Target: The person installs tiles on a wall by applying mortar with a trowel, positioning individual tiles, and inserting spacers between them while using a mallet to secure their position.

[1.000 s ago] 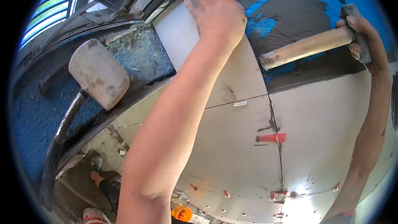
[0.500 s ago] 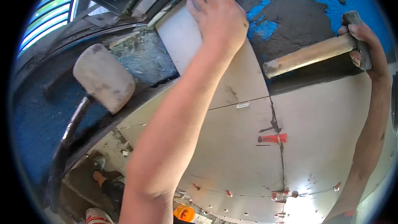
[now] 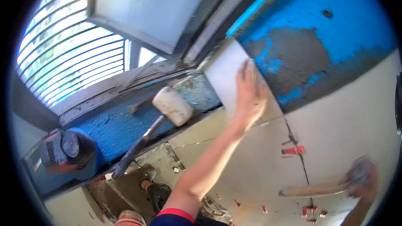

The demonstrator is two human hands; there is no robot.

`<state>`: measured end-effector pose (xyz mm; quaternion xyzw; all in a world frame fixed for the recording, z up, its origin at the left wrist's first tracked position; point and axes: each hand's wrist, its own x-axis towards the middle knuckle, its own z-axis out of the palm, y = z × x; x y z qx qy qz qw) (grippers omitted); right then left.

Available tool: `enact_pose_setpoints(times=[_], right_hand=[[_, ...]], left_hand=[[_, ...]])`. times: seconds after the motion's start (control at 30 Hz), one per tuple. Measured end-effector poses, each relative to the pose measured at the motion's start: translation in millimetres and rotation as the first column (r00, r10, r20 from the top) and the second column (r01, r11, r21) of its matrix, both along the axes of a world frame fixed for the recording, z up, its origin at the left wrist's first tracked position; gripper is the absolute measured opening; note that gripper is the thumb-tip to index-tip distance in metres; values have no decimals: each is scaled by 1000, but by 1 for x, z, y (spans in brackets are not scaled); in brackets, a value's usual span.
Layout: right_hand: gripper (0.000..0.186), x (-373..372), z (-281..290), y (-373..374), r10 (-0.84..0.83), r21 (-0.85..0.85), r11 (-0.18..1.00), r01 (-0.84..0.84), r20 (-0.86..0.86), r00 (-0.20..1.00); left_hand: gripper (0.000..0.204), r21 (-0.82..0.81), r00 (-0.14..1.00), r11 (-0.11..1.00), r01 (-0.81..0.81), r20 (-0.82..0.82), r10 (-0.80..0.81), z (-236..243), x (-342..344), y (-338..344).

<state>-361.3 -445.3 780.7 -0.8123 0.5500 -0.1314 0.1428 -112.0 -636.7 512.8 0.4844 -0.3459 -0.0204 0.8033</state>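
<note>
My left hand (image 3: 252,88) lies on a pale tile piece (image 3: 224,69) at the wall's top edge, under the window. Its fingers are stretched out along the tile, holding nothing. At the lower right, my right hand (image 3: 365,180) is closed around the head of a hammer, blurred by motion. The hammer's wooden handle (image 3: 314,190) points left, in front of the large wall tiles (image 3: 251,159). To the right of the tile piece, grey mortar (image 3: 299,54) covers part of the blue wall. A red wedge (image 3: 293,150) sits at a tile joint.
A white-headed mallet (image 3: 172,106) rests on the blue sill, its dark handle reaching past the edge. Farther left stands a dark power tool (image 3: 69,152). Window bars (image 3: 79,54) are behind. Below are a bucket (image 3: 130,219) and several red levelling clips (image 3: 310,212).
My right hand has lowered with the hammer, away from the mortar. My left hand has slid down toward the tile piece's right side. The view has swung left, showing more window and sill.
</note>
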Motion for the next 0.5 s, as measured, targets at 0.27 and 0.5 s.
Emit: enact_pose_setpoints(times=[0.27,0.5], right_hand=[[53,-98,-181,44,-227,616,706,350,-271,935],[54,-230,-335,100,-225,594,654,468,-438,870]], left_hand=[[35,189,834,877,441,276,-479,17,-3,36],[39,287,724,937,199,601,-338,24,-7,33]])
